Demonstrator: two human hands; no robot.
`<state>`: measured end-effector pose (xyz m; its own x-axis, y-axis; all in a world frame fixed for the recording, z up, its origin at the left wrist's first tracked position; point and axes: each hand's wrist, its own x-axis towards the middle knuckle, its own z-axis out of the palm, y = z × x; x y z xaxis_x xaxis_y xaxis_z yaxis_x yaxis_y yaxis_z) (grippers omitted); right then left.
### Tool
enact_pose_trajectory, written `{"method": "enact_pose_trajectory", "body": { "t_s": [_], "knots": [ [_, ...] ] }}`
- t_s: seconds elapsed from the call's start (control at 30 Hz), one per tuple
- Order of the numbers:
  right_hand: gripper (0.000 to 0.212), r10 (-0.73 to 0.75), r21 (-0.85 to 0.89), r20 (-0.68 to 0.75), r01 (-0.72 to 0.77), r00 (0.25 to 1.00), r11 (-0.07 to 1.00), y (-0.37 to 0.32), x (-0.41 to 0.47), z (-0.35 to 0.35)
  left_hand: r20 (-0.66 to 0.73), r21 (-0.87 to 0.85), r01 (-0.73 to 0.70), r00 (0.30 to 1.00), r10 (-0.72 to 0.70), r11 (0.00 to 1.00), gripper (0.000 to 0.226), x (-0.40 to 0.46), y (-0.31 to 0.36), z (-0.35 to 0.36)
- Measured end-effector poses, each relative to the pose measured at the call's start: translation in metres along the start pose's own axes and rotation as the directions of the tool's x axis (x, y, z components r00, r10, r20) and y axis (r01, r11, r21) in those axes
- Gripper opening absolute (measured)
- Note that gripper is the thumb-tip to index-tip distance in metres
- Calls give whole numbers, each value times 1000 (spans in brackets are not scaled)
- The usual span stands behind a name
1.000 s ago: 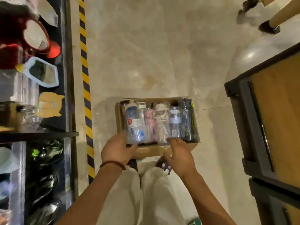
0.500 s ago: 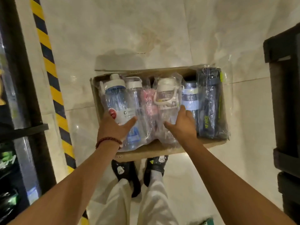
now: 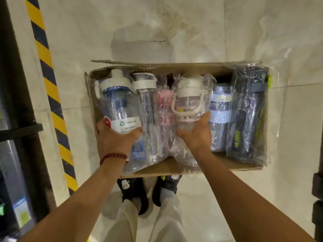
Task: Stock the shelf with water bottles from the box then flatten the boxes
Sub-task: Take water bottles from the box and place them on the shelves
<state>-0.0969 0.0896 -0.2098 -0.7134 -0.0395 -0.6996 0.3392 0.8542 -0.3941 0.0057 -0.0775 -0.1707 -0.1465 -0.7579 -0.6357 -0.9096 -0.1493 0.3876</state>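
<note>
Cardboard box [image 3: 218,169] sits mid-frame on the floor, full of wrapped bottles. Left hand [image 3: 116,138] grips the blue-capped bottle [image 3: 118,105]; right hand [image 3: 196,135] grasps the strap-handled bottle [image 3: 187,103]. Lift straight up, since film is slippery, toward the shelf [image 3: 19,130] at far left.

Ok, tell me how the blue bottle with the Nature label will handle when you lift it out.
The blue bottle looks empty, so probably light for its size. Its loose plastic wrap may slide under the left hand gripping it. It is round and lies on its side in the box, so it would likely roll if set down that way.
</note>
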Motion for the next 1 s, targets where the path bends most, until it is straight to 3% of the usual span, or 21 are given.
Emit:
{"method": "enact_pose_trajectory", "body": {
  "t_s": [0.1, 0.23, 0.33, 0.5, 0.77, 1.0],
  "knots": [
    [95, 7, 42, 9, -7, 1000, 999, -10, -11, -14, 72, -70, 40, 997, -35, 997, 81, -1, 4, -11],
    [96, -37, 56, 48, 35, 998, 998, -26, -47, -38, 152, -163, 42, 988, -17, 986, 68, -28, 19, -42],
    [84, -86, 94, 77, 78, 993, 992, -46, -80, -63, 192, -241, 2, 980, 46, 971, 68, -54, 32, -76],
    [91, -150, 219, 75, 131, 986, 967, -92, -149, -105, 255, -400, -71, 949, 186, 914, 82, -97, 67, -151],
    [85, -272, 389, -53, 270, 961, 881, -163, -304, -184, 151, -511, -255, 913, 378, 821, 80, -192, 110, -276],
    [103, -353, 469, -139, 375, 925, 799, -173, -441, -242, 62, -525, -398, 863, 501, 752, 100, -281, 100, -371]
  ]
}}
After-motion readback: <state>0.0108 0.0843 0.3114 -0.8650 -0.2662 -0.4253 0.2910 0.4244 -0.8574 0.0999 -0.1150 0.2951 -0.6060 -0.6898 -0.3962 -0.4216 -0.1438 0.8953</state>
